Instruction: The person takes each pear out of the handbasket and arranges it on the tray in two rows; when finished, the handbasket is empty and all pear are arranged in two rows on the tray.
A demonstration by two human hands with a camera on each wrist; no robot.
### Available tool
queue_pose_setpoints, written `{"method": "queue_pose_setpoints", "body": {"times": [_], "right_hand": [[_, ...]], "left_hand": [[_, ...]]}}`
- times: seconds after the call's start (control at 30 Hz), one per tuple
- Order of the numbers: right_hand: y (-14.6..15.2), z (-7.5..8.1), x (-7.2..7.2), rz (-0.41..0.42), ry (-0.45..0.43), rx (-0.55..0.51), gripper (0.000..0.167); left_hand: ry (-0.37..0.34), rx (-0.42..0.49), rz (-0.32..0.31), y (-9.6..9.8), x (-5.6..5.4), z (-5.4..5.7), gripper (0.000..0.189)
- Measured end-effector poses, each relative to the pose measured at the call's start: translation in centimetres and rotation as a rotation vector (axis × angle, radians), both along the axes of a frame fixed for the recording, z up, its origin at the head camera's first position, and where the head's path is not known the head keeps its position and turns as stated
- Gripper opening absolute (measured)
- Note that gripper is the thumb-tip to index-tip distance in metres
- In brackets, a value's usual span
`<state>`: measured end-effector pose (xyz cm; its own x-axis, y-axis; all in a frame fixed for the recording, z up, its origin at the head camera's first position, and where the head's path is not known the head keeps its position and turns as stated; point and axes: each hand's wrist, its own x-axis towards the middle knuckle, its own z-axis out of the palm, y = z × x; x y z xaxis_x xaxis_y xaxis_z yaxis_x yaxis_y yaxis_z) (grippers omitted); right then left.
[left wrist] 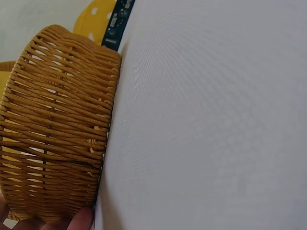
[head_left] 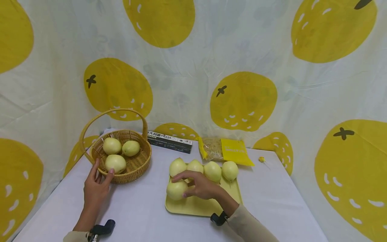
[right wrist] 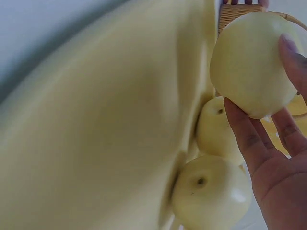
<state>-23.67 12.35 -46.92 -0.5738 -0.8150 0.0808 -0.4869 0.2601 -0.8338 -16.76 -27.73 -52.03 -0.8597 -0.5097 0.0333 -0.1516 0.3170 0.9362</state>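
My right hand (head_left: 201,185) grips a pale yellow pear (right wrist: 254,64) between thumb and fingers, over the front left of a yellow tray (head_left: 196,210). Several more pears (head_left: 212,171) line the tray's back edge, one partly behind that hand. At left stands a wicker basket (head_left: 140,173) with a tall arched handle; three pears (head_left: 115,163) lie inside it. My left hand (head_left: 96,188) holds the basket's near left side, thumb at the rim. In the left wrist view its fingertips (left wrist: 81,219) press the woven outer wall.
Behind the basket and tray lie a dark pasta box (head_left: 170,142) and a yellow packet (head_left: 225,149) with a see-through part. A small yellow item (head_left: 261,159) sits at the far right of the white-covered table (head_left: 136,211). A fruit-printed curtain (head_left: 181,77) hangs behind.
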Motion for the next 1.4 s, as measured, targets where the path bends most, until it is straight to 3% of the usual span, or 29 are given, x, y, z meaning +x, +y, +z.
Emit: {"method": "queue_pose_setpoints", "body": {"times": [0.27,0.4,0.6,0.73,0.8,1.1,1.4], "right_hand": [[0.1,-0.5,0.4,-0.016,0.101,0.054,0.06],[0.1,-0.7,0.7,-0.062,0.112,0.013,0.06],[-0.1,-1.0,1.3,-0.257,0.123,-0.064,0.045],[-0.5,-1.3,1.6,-0.404,0.196,-0.033,0.039],[-0.7,-1.3,1.7,-0.439,0.209,-0.01,0.037],[-1.5,-0.5,1.5,-0.369,0.142,-0.038,0.034],[-1.4,0.4,1.3,-0.397,0.128,-0.129,0.029]], "left_hand": [[0.004,0.008,-0.004,0.0,0.0,0.1,0.084],[0.003,0.014,-0.003,0.0,0.0,0.2,0.084],[0.003,0.007,-0.002,0.0,0.0,0.3,0.084],[0.01,0.01,0.0,0.0,0.0,0.3,0.084],[0.012,0.012,-0.001,0.0,0.1,0.4,0.084],[0.016,0.011,-0.002,0.1,0.3,0.5,0.084],[0.01,0.025,-0.007,0.3,0.5,0.5,0.085]]}}
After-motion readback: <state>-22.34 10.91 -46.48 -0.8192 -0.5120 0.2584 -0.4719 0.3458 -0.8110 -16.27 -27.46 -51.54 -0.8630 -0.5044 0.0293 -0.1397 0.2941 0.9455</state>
